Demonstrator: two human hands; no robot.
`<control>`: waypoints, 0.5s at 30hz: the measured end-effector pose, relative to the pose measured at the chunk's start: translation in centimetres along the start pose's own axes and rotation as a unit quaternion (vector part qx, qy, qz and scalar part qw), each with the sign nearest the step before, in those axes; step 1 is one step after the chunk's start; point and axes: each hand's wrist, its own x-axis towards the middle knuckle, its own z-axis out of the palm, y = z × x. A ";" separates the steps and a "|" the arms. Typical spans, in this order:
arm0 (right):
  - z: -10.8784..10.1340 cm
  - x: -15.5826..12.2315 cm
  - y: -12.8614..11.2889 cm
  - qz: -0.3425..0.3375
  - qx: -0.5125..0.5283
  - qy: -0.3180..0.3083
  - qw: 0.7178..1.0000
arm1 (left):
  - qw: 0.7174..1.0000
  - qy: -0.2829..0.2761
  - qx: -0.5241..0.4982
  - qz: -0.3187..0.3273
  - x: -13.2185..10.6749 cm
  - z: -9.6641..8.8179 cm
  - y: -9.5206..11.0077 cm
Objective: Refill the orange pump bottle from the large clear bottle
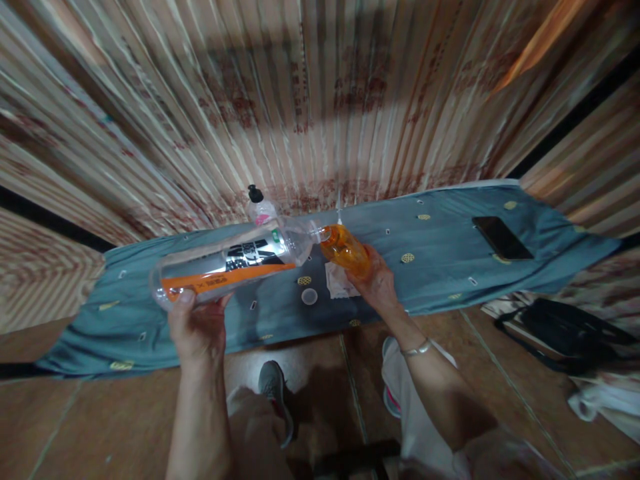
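My left hand (199, 325) grips the base end of a large clear plastic bottle (235, 260) with a silver and orange label. The bottle lies nearly level in the air, its open neck pointing right. My right hand (376, 280) is wrapped round a small orange see-through bottle (345, 250), tilted with its mouth toward the large bottle's neck. The two mouths meet or nearly meet; I cannot tell whether they touch. Below them on the cloth are a small round clear lid (309, 297) and a pale packet (340, 283), partly covered by my right hand.
A blue-green patterned cloth (440, 247) covers the narrow table. Behind the large bottle stands a pump bottle (260, 207) with a black top. A dark phone (501, 238) lies on the right. A black bag (565, 330) is beyond the front edge, and a striped curtain (320, 100) hangs behind.
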 end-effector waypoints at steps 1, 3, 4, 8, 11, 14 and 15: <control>0.0 0.0 -0.1 0.001 -0.001 -0.001 1.000 | 1.000 0.000 0.000 0.002 0.0 0.0 0.0; 0.0 0.1 -0.2 0.004 -0.001 -0.003 1.000 | 1.000 -0.002 0.002 0.002 0.0 -0.1 0.0; 0.0 0.1 -0.3 0.005 -0.002 -0.003 1.000 | 1.000 -0.005 0.004 0.001 0.0 -0.1 0.0; 0.1 0.2 -0.5 0.024 -0.005 -0.007 1.000 | 1.000 -0.017 0.013 -0.005 0.0 -0.4 0.1; -0.1 0.3 -0.8 0.041 -0.009 -0.021 0.999 | 1.000 -0.012 0.011 -0.009 0.1 -0.6 0.0; -0.2 0.3 -0.9 0.043 -0.005 -0.027 0.999 | 1.000 -0.010 0.010 -0.010 0.2 -0.6 -0.1; -0.2 0.3 -0.8 0.043 -0.004 -0.028 0.999 | 1.000 -0.010 0.008 -0.005 0.2 -0.5 -0.1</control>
